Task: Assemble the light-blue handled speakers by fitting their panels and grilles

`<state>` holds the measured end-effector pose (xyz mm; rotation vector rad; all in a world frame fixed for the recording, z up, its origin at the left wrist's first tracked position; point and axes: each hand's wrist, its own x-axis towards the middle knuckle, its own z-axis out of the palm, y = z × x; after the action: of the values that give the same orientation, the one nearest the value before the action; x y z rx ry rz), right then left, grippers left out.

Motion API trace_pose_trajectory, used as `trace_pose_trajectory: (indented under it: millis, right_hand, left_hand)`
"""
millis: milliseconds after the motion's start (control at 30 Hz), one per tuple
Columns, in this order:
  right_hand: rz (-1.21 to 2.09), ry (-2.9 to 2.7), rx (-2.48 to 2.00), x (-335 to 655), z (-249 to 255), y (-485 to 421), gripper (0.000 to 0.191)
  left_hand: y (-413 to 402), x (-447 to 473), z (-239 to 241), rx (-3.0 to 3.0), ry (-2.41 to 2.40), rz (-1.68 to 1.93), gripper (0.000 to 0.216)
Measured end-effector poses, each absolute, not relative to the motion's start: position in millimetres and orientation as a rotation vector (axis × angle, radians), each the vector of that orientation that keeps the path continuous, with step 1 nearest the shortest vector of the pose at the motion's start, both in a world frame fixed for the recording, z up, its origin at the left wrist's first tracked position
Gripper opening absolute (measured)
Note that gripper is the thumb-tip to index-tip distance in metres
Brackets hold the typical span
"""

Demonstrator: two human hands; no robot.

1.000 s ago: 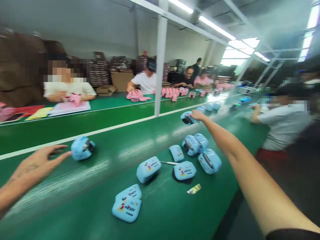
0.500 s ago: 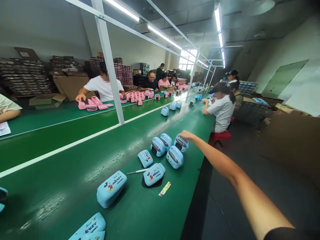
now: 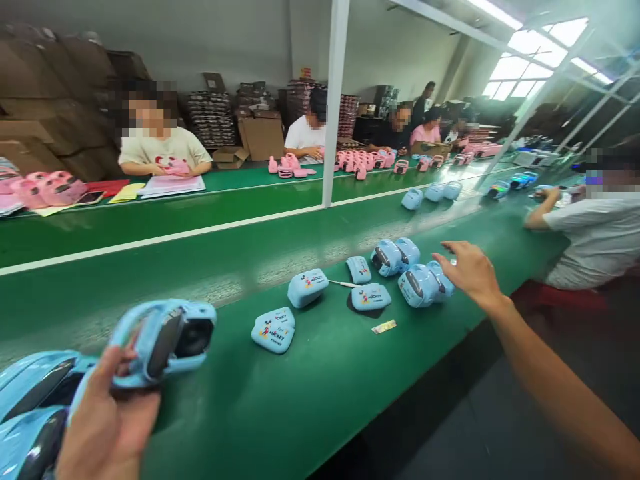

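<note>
My left hand grips a light-blue handled plastic device by its handle, thumb on top, above the bench at lower left. The device has a dark front panel and a dark round end. Beside that hand lie more blue devices, cut off by the picture edge. My right hand is open, fingers apart, just right of a standing pair; the near device partly covers the far one. Another pair of devices stands behind them.
Blue cartoon-printed covers lie mid-bench near a thin white-handled tool and a small yellowish packet. A white post rises beyond. People sit across the bench with pink parts; a co-worker sits at right.
The view has swung left. My right hand has come off the far device it was touching, fingers now spread. My left hand has come into view holding a blue device.
</note>
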<state>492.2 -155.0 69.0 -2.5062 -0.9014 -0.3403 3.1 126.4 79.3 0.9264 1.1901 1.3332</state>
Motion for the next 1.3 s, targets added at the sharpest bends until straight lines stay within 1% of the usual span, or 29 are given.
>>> trace_pose_trajectory:
  millis: [33, 100, 133, 167, 200, 267, 367, 467, 500, 567, 633, 667, 767, 867, 933, 1000, 1067, 1100, 1167, 1233, 1300]
  right_hand:
    - [-0.354, -1.047, -2.331, 464, 63, -149, 0.036]
    - [-0.143, -1.327, -2.029, 396, 42, -127, 0.028]
    - [-0.006, -1.462, -1.913, 359, 29, -112, 0.026]
    - [0.104, -1.576, -1.826, 324, 15, -95, 0.028]
    - [0.181, -1.649, -1.793, 290, 1, -77, 0.034]
    - [0.254, -1.690, -1.876, 236, -21, -40, 0.050]
    - [0.225, -1.663, -2.097, 190, -36, 3, 0.062]
    - [0.207, -1.644, -2.206, 178, -37, 24, 0.057]
    - [0.225, -1.639, -2.208, 179, -37, 26, 0.055]
    - [0.323, -1.561, -2.139, 185, -39, 27, 0.053]
    - [0.595, -1.301, -1.916, 194, -41, 23, 0.055]
    - [0.756, -1.143, -1.768, 199, -43, 20, 0.055]
    - [1.096, -0.842, -1.421, 210, -44, 9, 0.053]
    - [1.365, -0.673, -1.066, 212, -43, -5, 0.063]
    - [1.511, -0.491, -0.775, 209, -41, -14, 0.062]
    - [1.561, -0.372, -0.644, 205, -39, -20, 0.058]
    - [1.559, -0.324, -0.624, 200, -36, -23, 0.052]
    - [1.547, -0.317, -0.620, 198, -34, -24, 0.049]
    - [1.504, -0.332, -0.619, 192, -31, -25, 0.045]
    - [1.464, -0.365, -0.631, 186, -31, -27, 0.049]
    - [1.453, -0.399, -0.637, 180, -33, -32, 0.061]
  left_hand:
    - [108, -7, 65, 0.804, 1.236, 1.284, 0.031]
    - [73, -24, 36, 0.685, 1.388, 1.188, 0.025]
    - [58, -31, 24, 0.705, 1.410, 1.129, 0.025]
    - [45, -36, 13, 0.752, 1.403, 1.094, 0.027]
    - [36, -39, 4, 0.813, 1.387, 1.054, 0.028]
    - [25, -44, -8, 0.949, 1.338, 1.002, 0.036]
    - [21, -49, -11, 1.129, 1.294, 0.942, 0.044]
    - [24, -59, -11, 1.294, 1.221, 0.866, 0.043]
    - [26, -64, -12, 1.344, 1.182, 0.842, 0.046]
    - [31, -74, -18, 1.432, 1.092, 0.798, 0.067]
    - [38, -83, -26, 1.494, 1.040, 0.751, 0.087]
    - [42, -87, -30, 1.514, 1.034, 0.726, 0.090]
    - [53, -90, -35, 1.534, 1.037, 0.679, 0.084]
    - [59, -85, -34, 1.534, 1.039, 0.706, 0.074]
    - [60, -81, -33, 1.518, 1.086, 0.781, 0.071]
    - [62, -80, -34, 1.413, 1.089, 0.867, 0.078]
    - [62, -81, -37, 1.194, 1.023, 0.917, 0.088]
    - [62, -81, -37, 1.059, 0.980, 0.928, 0.091]
    - [59, -77, -37, 0.794, 0.898, 0.981, 0.089]
    - [54, -67, -33, 0.594, 0.787, 1.086, 0.086]
    - [50, -56, -29, 0.476, 0.659, 1.177, 0.088]
